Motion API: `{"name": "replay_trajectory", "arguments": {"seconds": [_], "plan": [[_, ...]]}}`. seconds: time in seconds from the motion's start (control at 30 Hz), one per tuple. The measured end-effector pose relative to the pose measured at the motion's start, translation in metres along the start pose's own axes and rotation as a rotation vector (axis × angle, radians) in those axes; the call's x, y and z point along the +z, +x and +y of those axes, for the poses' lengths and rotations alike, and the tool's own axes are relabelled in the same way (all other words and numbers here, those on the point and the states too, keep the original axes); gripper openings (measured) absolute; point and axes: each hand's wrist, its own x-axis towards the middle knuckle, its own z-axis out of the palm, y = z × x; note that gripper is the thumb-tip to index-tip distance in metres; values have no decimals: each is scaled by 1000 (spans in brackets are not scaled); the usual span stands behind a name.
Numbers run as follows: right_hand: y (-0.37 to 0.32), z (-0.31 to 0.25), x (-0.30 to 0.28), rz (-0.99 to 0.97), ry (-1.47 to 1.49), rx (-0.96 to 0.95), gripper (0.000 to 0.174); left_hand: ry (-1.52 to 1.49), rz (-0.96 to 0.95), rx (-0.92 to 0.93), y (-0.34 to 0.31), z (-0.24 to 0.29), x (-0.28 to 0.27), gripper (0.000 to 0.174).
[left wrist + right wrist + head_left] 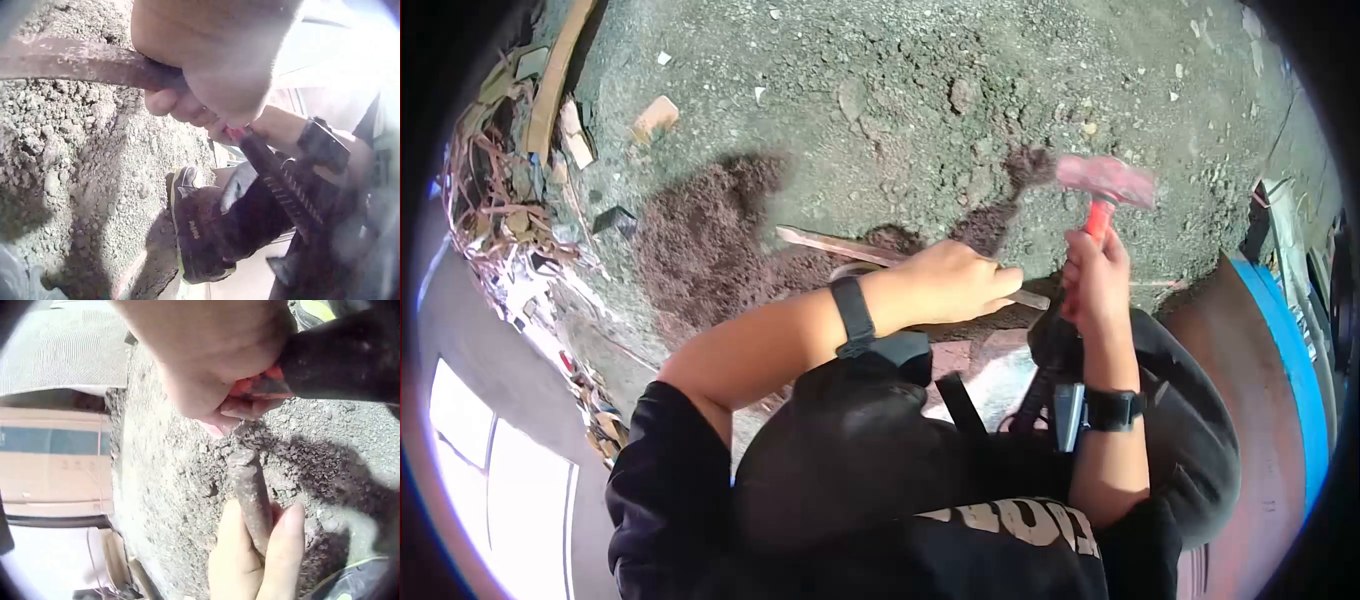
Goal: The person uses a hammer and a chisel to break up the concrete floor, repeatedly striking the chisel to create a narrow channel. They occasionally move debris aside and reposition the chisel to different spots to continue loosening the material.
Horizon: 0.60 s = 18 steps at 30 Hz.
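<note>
My left hand (950,283) grips a long steel chisel (840,245) that lies at a low slant over the broken ground. Its flat, tapered length points left, and its blunt end (247,487) sticks out past the thumb and fingers. In my right hand (1097,280) is a club hammer with a worn reddish head (1105,180) and an orange and black handle (337,356). The hammer head is raised beyond the right fist, apart from the chisel's blunt end. The right hand's fingers wrap the handle close below the head.
Dark loose soil (705,240) is heaped left of the chisel on rough grey ground (880,130). Wood scraps and debris (510,220) line the left side. A blue-edged board (1285,350) lies at the right. A shoe (200,231) stands close to the work.
</note>
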Motion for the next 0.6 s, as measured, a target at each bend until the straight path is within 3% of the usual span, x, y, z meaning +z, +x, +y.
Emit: {"name": "replay_trajectory", "arguments": {"seconds": [0.13, 0.2, 0.3, 0.4, 0.6], "plan": [[-25, 4, -26, 100, 75, -6, 13, -14, -55, -46, 13, -18, 7, 23], [-38, 17, -32, 207, 72, -15, 14, -27, -22, -152, 20, -22, 10, 23], [-63, 28, -45, 38, 59, 73, 14, -17, -1, -195, 26, -22, 1, 22], [-80, 29, -57, 18, -70, 54, 13, 14, -109, -236, 28, -17, -1, 21], [-94, 33, -65, 98, 240, -21, 13, 30, -260, -251, 24, -9, 13, 21]]}}
